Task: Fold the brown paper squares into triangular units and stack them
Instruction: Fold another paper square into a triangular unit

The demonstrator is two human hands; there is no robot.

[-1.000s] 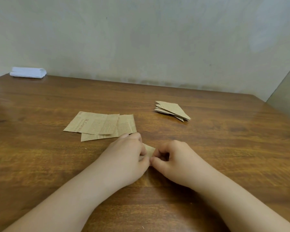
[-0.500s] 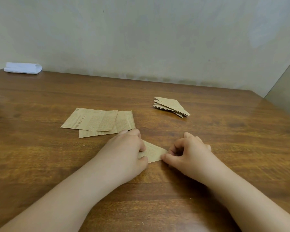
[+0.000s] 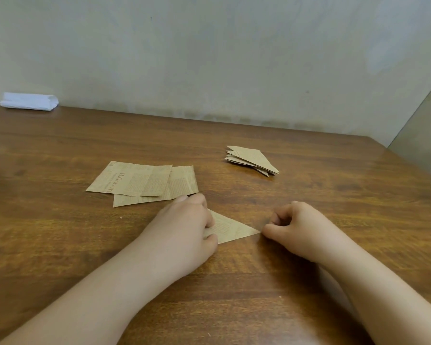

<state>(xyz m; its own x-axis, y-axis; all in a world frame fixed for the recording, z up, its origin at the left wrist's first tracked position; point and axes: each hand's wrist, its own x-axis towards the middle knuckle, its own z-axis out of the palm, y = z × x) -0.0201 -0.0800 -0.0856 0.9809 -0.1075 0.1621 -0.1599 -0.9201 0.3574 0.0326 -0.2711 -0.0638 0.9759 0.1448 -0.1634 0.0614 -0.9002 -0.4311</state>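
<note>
1. A white folded cloth lies at the far left edge of the desk, against the wall and well apart from the work; it seems to have no part in the folding.
2. The unfolded brown paper squares lie left of centre, overlapping one another, just beyond the left hand. I judge they are kept there as a supply within easy reach.
3. The left hand rests on the left part of the folded triangle, fingers curled over it and thumb at its near edge, pressing it flat to the desk. This likely pins the paper so the crease can be set.
4. The folded triangle lies on the desk between the two hands, near the person. Its long axis runs left to right, and its sharp tip points right, toward the right hand. Its left part is hidden under the left hand.
5. The right hand sits with fingers curled narrow, its thumb tip touching or just beside the triangle's right tip; I cannot tell whether it pinches the paper. Probably it has run along the crease.
6. The stack of finished triangles lies far right of centre, tips pointing right and near, well apart from the hands. The current unit probably goes there next.
</note>
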